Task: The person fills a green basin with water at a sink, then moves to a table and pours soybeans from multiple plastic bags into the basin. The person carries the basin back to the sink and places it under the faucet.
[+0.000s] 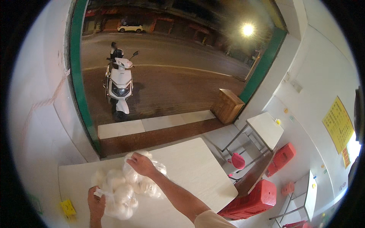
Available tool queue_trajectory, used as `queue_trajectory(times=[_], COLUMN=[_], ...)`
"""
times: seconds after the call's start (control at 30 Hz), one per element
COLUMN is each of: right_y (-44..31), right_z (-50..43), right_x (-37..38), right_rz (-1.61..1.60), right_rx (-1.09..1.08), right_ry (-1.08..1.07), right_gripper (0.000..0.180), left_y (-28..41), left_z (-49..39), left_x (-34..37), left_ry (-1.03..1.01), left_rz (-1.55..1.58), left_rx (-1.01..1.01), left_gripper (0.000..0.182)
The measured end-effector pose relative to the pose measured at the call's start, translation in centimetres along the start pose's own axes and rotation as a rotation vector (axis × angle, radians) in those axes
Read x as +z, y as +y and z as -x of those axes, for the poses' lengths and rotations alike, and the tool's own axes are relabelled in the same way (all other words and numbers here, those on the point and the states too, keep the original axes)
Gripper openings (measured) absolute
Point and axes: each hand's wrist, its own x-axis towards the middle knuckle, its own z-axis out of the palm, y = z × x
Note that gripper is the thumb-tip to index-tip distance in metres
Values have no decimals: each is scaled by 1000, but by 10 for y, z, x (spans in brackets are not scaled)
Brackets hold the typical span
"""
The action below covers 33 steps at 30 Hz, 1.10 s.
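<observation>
My left hand point(97, 201) pinches the gathered neck of a clear plastic bag point(122, 201) at the front left of a pale table point(196, 162). Round white pieces that look like buns fill this bag, which rests on the tabletop. Just beyond it and to the right, my right hand point(141, 164) grips the top of a second clear plastic bag point(148, 186), filled with similar white pieces. The two bags lie against each other, so their border is hard to make out. My right forearm crosses over the table from the lower right.
A yellow box point(68, 207) sits at the table's left edge by the wall. Stacked red plastic stools point(256, 196), a wooden bench point(255, 173), a pink-topped bin point(237, 162) and a smaller table point(266, 128) are at right. Beyond the doorway stand a wooden box point(226, 105) and a white scooter point(121, 79).
</observation>
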Motion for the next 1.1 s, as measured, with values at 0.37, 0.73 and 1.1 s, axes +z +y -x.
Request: queue_trajectory(times=[0.37, 0.73, 1.1], right_y=[-15, -61, -101], right_z=[95, 304, 678], right_x=[-76, -169, -210], right_rz=[-711, -678, -651], right_rx=[360, 319, 404], right_ry=[106, 501, 1192], right_gripper=[24, 28, 24], left_y=[37, 51, 133], left_z=[2, 64, 210], left_x=[13, 28, 76], left_ry=[-144, 3, 20], left_rz=[-322, 45, 280], left_rx=[447, 204, 128], left_gripper=[8, 18, 33])
